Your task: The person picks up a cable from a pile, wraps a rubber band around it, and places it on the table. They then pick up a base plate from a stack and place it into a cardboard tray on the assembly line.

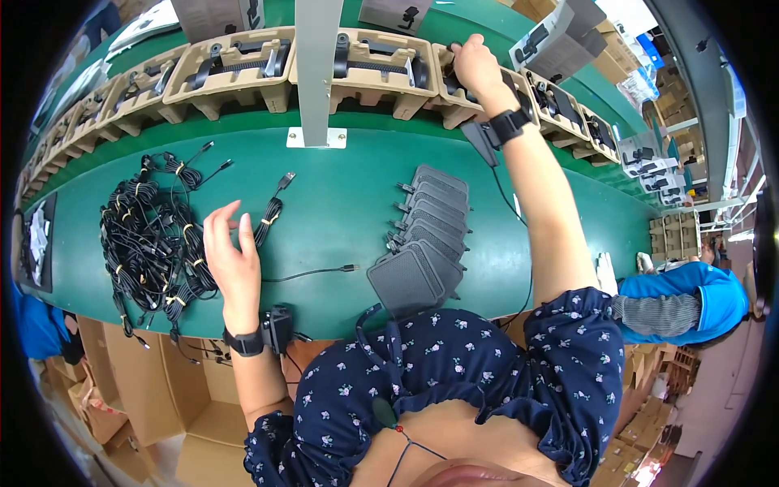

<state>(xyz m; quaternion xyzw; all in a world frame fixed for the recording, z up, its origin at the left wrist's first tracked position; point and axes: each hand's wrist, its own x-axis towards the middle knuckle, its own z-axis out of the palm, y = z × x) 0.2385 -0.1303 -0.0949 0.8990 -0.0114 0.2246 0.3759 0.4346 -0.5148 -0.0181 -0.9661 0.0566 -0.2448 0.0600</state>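
Observation:
My left hand [231,258] hovers over the green table with fingers apart and nothing in it. Just left of it lies a tangled heap of black USB cables [146,243], tied in bundles. A tied cable [269,221] with a USB plug lies by its thumb. My right hand [480,73] reaches far forward to a tan moulded pulp tray [458,109] holding black parts. Its fingers curl down at the tray; what they grip is hidden. Between my arms, near my body, several dark grey flat mesh-faced panels [418,235] lie overlapped in a row.
More pulp trays [231,73] with black parts line the raised far shelf. A white metal post [315,81] stands at the table's far edge. Printed boxes [560,40] stand behind. At right, a co-worker in blue [682,300] is at the table. Open cartons [178,390] sit below left.

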